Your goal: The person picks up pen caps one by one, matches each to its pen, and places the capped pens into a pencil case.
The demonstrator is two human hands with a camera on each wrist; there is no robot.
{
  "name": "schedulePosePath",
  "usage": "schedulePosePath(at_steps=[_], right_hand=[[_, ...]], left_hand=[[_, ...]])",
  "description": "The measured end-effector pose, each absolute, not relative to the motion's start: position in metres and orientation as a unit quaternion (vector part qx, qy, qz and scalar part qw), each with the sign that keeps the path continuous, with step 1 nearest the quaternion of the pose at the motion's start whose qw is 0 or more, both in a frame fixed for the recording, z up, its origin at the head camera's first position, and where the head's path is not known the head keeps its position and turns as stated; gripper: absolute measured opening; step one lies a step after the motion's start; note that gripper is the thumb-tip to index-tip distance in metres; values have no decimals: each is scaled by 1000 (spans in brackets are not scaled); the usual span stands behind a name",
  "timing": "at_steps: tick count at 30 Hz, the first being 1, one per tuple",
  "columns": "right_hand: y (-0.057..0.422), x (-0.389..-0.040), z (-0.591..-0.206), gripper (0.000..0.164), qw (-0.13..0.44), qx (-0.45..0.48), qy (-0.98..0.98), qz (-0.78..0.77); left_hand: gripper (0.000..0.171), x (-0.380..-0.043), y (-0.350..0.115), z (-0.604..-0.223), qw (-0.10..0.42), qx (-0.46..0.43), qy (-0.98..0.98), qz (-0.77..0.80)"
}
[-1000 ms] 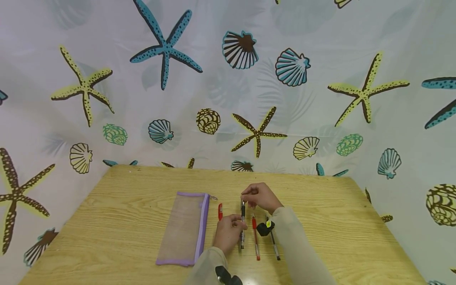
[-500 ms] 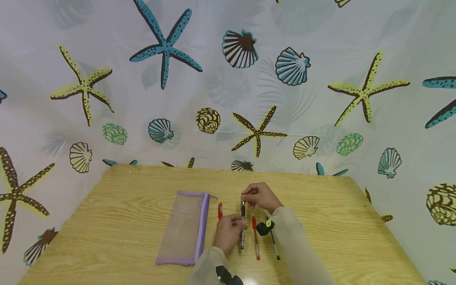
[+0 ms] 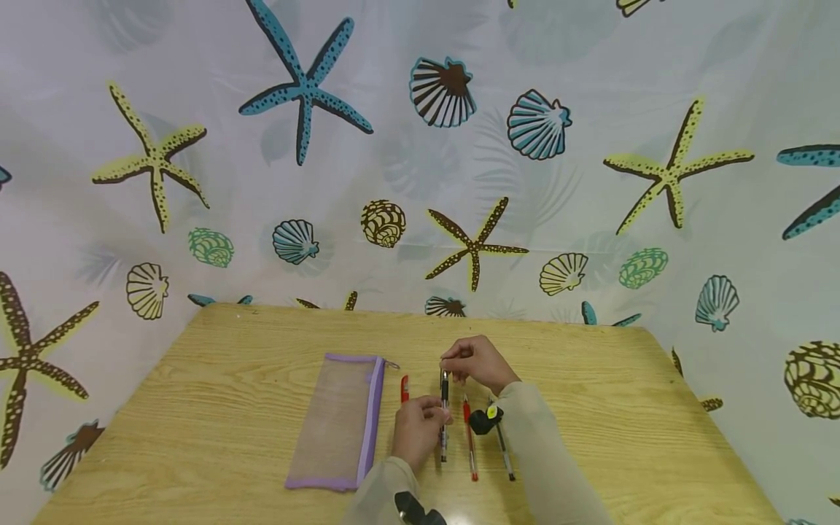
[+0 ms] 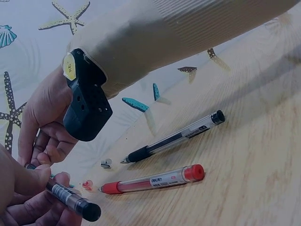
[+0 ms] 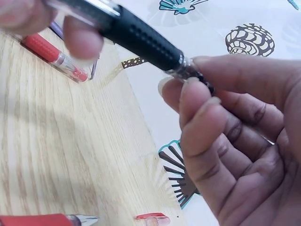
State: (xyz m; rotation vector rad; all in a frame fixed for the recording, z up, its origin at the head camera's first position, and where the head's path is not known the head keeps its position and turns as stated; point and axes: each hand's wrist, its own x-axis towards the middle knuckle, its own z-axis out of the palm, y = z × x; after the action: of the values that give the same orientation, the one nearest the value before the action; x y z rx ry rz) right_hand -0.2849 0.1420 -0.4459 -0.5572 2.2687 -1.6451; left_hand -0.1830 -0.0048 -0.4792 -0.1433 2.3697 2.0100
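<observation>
My left hand (image 3: 418, 430) grips the clear barrel of a black gel pen (image 3: 445, 394), thumb on one side and fingers on the other. Its black grip section points away from me, and the black end plug (image 4: 90, 211) faces the left wrist camera. At the pen's front end, the thumb and fingertips of my right hand (image 5: 225, 132) pinch the tip, partly covering it. Beside the held pen lie an uncapped red gel pen (image 4: 153, 181) and an uncapped black gel pen (image 4: 174, 137). Another red pen (image 3: 405, 389) is partly hidden behind my left hand.
A mesh zip pouch (image 3: 337, 423) with purple edging lies flat to the left of the hands. Near the loose pens' tips sit a small red piece (image 4: 87, 185) and a small clear piece (image 4: 106, 163). Behind the wooden table (image 3: 216, 408) hangs a patterned curtain (image 3: 394, 160).
</observation>
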Motion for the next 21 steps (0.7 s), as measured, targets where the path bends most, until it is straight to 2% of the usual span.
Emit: schedulePosePath(at_steps=[4, 21], right_hand=[[141, -287, -450, 23, 141, -189, 780, -579], [139, -285, -447, 18, 145, -195, 777, -581]], left_hand=[[20, -183, -5, -480, 14, -50, 758, 650], [15, -180, -3, -476, 8, -64, 755, 652]])
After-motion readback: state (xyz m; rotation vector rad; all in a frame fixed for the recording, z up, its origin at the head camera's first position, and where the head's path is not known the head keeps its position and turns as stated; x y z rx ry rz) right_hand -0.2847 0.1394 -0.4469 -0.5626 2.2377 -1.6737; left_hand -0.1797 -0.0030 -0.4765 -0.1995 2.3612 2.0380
